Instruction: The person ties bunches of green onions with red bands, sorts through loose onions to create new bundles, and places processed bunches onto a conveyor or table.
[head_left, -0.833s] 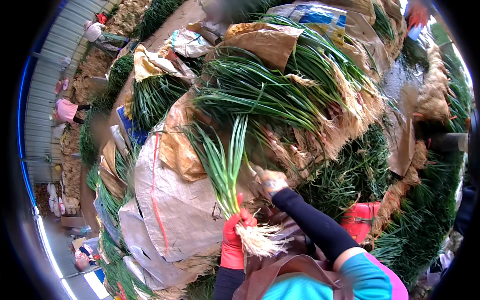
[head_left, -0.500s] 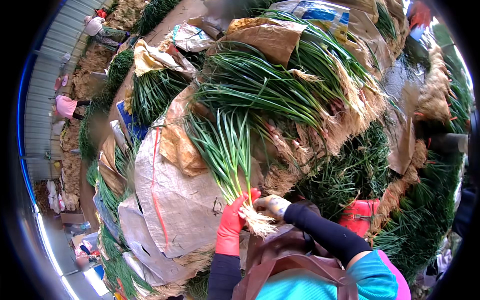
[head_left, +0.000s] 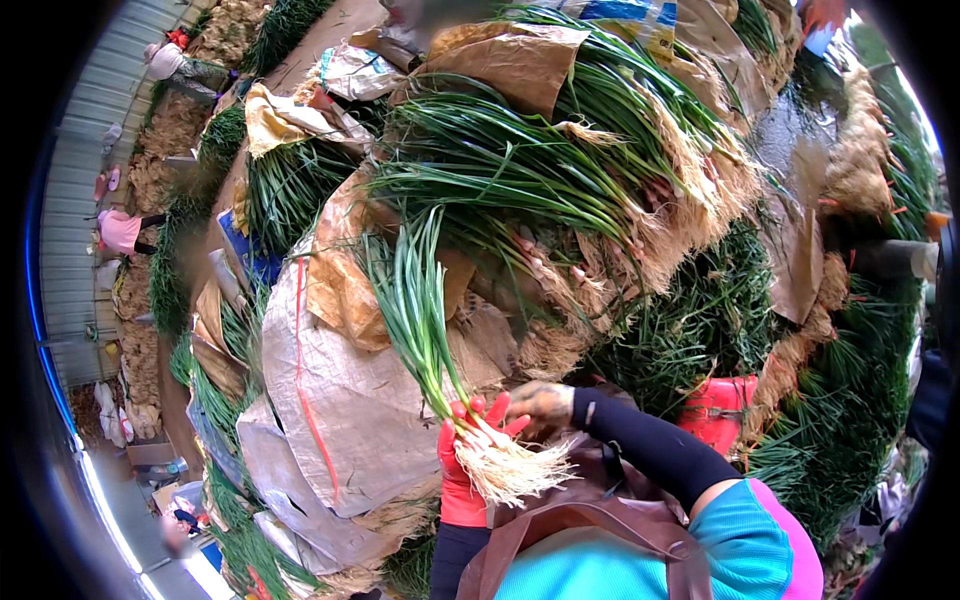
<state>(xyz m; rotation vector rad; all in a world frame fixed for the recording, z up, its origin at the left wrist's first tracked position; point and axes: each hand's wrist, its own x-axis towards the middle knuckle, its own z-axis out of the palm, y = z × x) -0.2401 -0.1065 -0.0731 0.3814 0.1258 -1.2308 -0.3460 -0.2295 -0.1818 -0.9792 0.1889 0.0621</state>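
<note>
My left hand [head_left: 462, 470], in a red glove, holds a bunch of scallions [head_left: 425, 345] by the pale lower stems. Its fingers are partly raised around the stems. The green leaves point up and away, and the fringe of roots [head_left: 515, 470] hangs toward my apron. Close by the red fingertips is my right hand [head_left: 543, 402], in a stained light glove. Its fingers are drawn together and point left; whatever they pinch is too small or hidden to make out. Just beyond lies a large heap of scallions [head_left: 520, 165], roots to the right.
A pale woven sack [head_left: 350, 400] with a red line spreads at left. Loose green leaves [head_left: 700, 320] pile up at right, beside a red container [head_left: 718, 415]. Brown sacking [head_left: 505, 65] covers part of the heap. Another person [head_left: 122, 230] in pink is far left.
The bunch has shifted left and is gathered more tightly, its roots now fanned out to the right. My left fingers have loosened and spread somewhat. My right hand stays close beside them.
</note>
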